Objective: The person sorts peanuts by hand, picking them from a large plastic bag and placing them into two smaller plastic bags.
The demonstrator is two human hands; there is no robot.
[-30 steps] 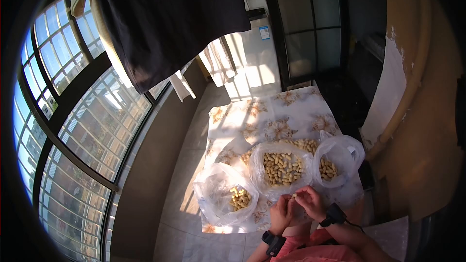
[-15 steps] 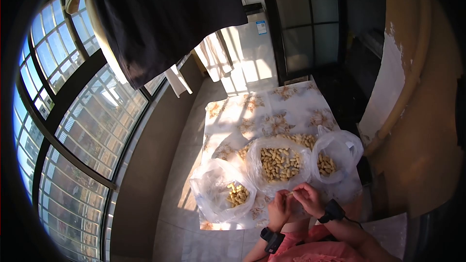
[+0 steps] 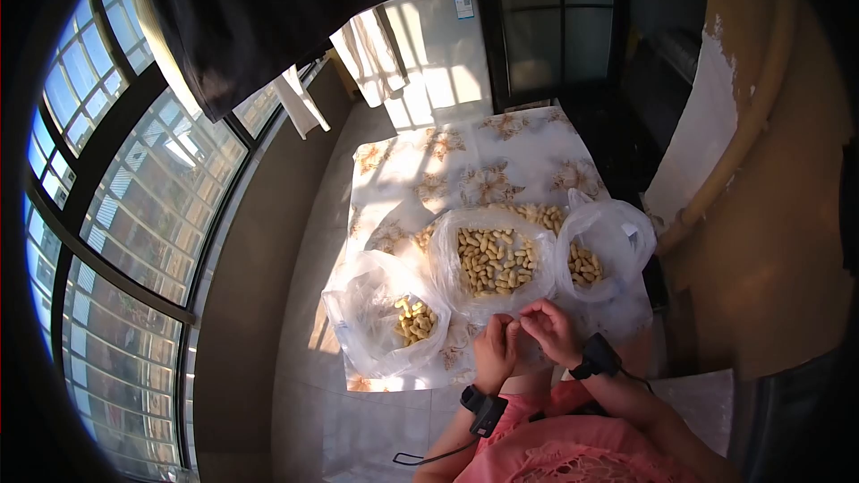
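My left hand (image 3: 495, 353) and my right hand (image 3: 552, 331) meet at the near edge of the table, just below the middle bag. The fingers of both are closed and pinched; whatever they hold is too small to make out. Peanuts (image 3: 497, 261) lie in the open middle plastic bag (image 3: 445, 259). To the left, another plastic bag (image 3: 353, 304) holds a smaller heap of peanuts (image 3: 413, 320). A third bag (image 3: 626, 237) on the right has some peanuts (image 3: 585, 265) in it. More peanuts (image 3: 537, 215) lie behind the middle bag.
A flowered cloth covers the table (image 3: 492, 148). Barred windows (image 3: 152, 206) run along the left. Dark clothing (image 3: 286, 9) hangs overhead at the upper left. A white appliance (image 3: 438, 54) and a dark-framed glass door (image 3: 559, 27) stand beyond the table.
The view has tilted down, so the table and bags appear higher and slightly left. My hands remain close together, with a small gap between their fingertips; the pale item seen between them no longer shows clearly.
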